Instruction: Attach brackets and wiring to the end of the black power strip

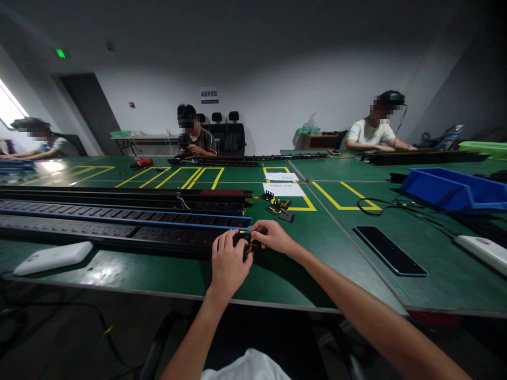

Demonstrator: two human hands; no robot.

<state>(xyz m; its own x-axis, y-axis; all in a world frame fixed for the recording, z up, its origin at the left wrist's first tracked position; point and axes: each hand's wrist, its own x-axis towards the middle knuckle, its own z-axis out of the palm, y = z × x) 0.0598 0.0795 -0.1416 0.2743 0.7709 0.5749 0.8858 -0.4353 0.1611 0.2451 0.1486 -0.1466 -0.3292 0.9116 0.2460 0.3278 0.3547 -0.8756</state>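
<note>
Long black power strips lie side by side on the green table, dotted with small red marks. My left hand wraps over the right end of the nearest strip, its fingers on top and its thumb at the near side. At that same end my right hand is closed in a pinch. Short yellow and green wires show between the two hands; what exactly the right fingertips hold is too small to make out. Just beyond the hands are several black brackets with yellow parts.
A white power bank rests at the front left, and a phone lies to the right. Farther right are a blue bin, black cables and a white device. Paper sheets lie beyond the brackets. Three people sit around the table.
</note>
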